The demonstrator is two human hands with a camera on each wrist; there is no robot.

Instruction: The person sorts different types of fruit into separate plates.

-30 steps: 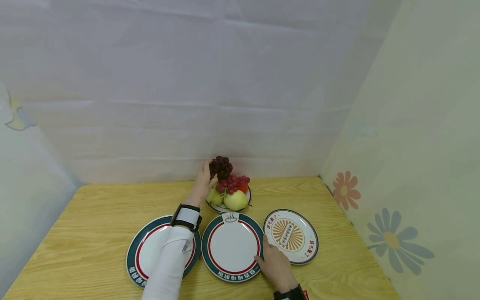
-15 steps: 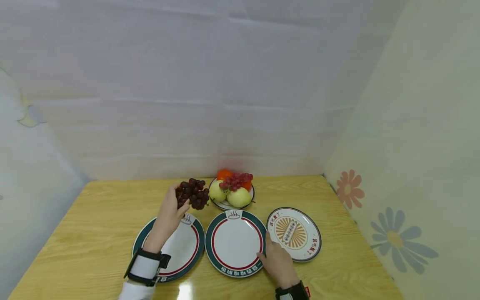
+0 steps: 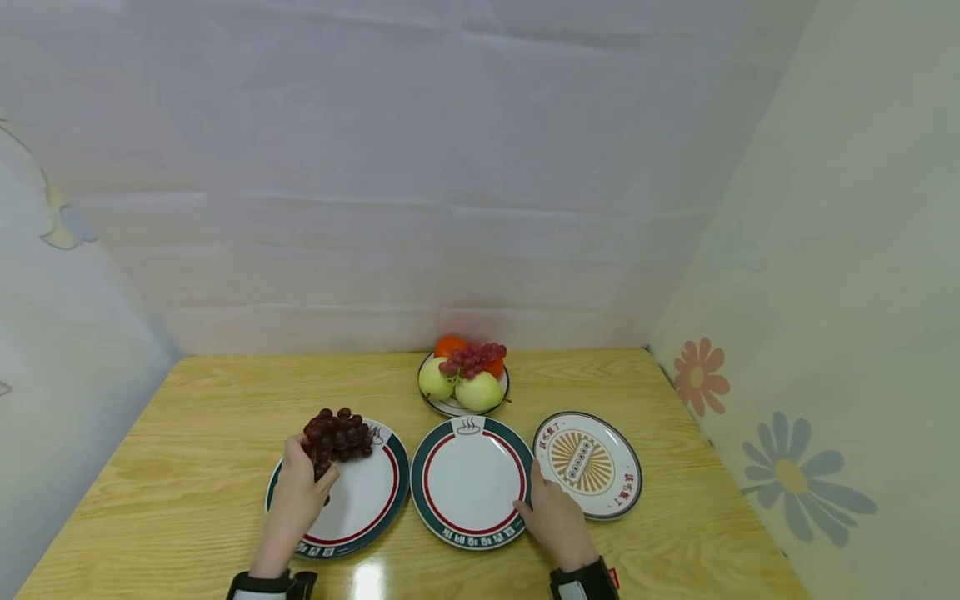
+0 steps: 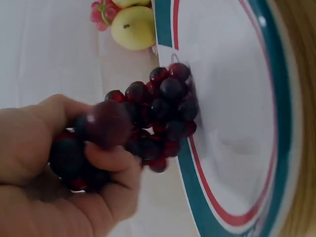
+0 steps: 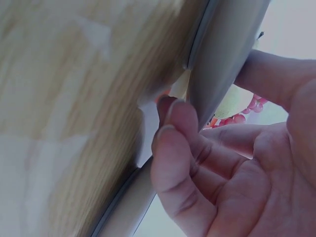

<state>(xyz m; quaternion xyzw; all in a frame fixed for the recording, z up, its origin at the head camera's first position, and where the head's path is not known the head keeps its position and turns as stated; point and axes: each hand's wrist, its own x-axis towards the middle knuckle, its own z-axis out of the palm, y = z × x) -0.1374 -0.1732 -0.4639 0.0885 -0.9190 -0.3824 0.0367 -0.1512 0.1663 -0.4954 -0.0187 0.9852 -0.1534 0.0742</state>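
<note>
My left hand [image 3: 300, 487] grips a bunch of dark grapes [image 3: 337, 435] over the left green-rimmed plate [image 3: 397, 500]. Thumb and fingers wrap part of the bunch in the left wrist view, while the free grapes [image 4: 170, 106] reach right to the plate's white surface. At the middle green-rimmed plate [image 3: 471, 479], my right hand [image 3: 557, 521] holds the right side of the rim, its thumb on the rim. The right wrist view has that rim between the thumb and the curled fingers [image 5: 173, 158].
A small plate [image 3: 452, 407] at the back carries two green pears [image 3: 478, 392], orange fruit [image 3: 450, 344] and red grapes [image 3: 472, 359]. Close beside my right hand lies an oval white plate [image 3: 588, 462] with an orange sunburst. A cloth wall [image 3: 442, 208] stands behind the wooden table [image 3: 225, 400].
My left hand has carried the dark grapes from the back fruit plate toward me and left, down onto the left plate. The right hand has stayed at the middle plate's rim.
</note>
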